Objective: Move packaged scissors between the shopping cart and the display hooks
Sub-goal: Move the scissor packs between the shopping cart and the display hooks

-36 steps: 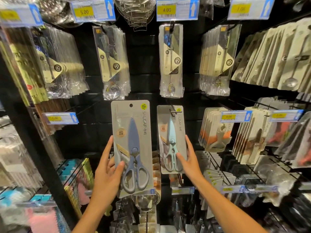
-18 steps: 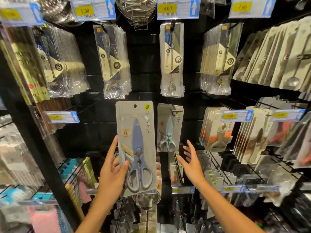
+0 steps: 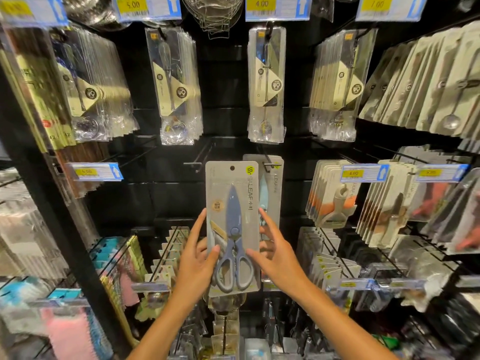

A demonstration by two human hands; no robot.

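A grey card pack of blue-handled scissors is held upright in front of the display, its hang hole just left of a black hook. My left hand grips its left edge, thumb on the front. My right hand holds the right edge, thumb on the front and fingers behind. A second scissors pack with a light blue pair hangs on that hook, mostly hidden behind the held pack. No shopping cart is in view.
An empty black hook juts out left of the packs. Bagged spoons and forks hang above under price tags. Peeler packs hang to the right. Rows of carded goods sit below the hands. A black upright post stands left.
My left hand has carried the blue scissors pack rightwards, over the hanging pack. My right hand, which let go of the hanging pack, has come in and taken the held pack's right edge.
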